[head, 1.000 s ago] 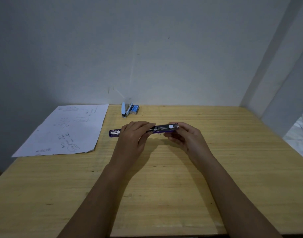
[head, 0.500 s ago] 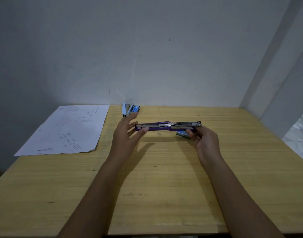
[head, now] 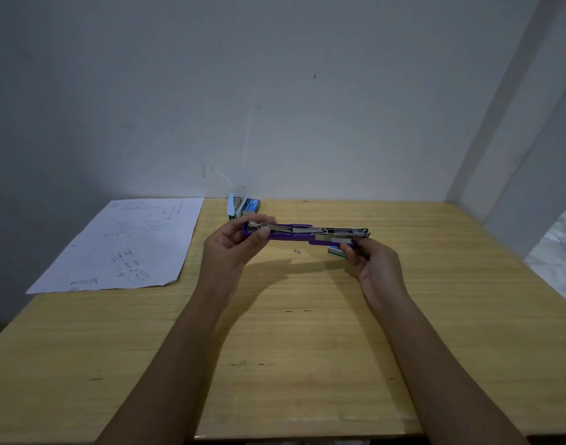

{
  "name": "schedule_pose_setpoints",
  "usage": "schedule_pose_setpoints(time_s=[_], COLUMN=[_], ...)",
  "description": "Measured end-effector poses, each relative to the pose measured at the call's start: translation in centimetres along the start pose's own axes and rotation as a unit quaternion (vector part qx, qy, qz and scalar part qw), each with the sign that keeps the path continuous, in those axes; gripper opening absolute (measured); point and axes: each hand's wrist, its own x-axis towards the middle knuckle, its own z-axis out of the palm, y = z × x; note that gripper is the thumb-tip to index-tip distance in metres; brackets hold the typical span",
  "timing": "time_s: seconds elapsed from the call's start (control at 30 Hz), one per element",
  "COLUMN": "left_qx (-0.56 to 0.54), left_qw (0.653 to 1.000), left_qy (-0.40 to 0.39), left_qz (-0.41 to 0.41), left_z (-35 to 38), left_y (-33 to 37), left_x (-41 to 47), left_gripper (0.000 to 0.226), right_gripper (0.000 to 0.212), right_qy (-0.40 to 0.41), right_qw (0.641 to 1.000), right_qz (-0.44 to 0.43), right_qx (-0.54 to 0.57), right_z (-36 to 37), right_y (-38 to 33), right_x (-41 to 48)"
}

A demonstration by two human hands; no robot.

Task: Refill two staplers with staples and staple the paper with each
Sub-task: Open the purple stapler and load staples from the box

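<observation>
A purple stapler [head: 302, 232] is folded out flat, its metal staple channel facing up, held level above the table. My left hand [head: 235, 247] pinches its left end with thumb and fingers. My right hand [head: 373, 263] grips its right end from below. A small staple box [head: 336, 251] lies on the table just under the right end, partly hidden by my right fingers. A tiny loose staple piece [head: 297, 251] lies below the stapler. A white-blue stapler [head: 236, 206] and a blue staple box [head: 252, 206] sit by the wall. The written paper sheet [head: 127, 245] lies at left.
The wooden table [head: 307, 348] ends at the wall behind and at a near edge close to my forearms. A grey wall corner rises at right, with a marble-patterned floor [head: 560, 252] beyond the table's right edge.
The stapler has been swung out flat and shifted right. My left hand, spread half a second ago, now pinches the left end. My right hand holds the right end and uncovered the staple box.
</observation>
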Motion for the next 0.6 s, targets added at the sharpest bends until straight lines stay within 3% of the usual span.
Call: schedule_pose_setpoints(time_s=[0.2,0.6], left_qx=[0.052,0.172], left_qw=[0.997,0.983], left_qy=[0.045,0.040], left_qz=[0.024,0.055], left_z=[0.3,1.4], left_y=[0.6,0.5], left_x=[-0.1,-0.3], left_gripper=[0.024,0.024], right_gripper=[0.021,0.017], right_qy=[-0.007,-0.118], right_qw=[0.981,0.880], right_qz=[-0.125,-0.358], right_qx=[-0.146,-0.288], right_z=[-0.1,0.8], right_y=[0.2,2.3], right_x=[-0.5,-1.6])
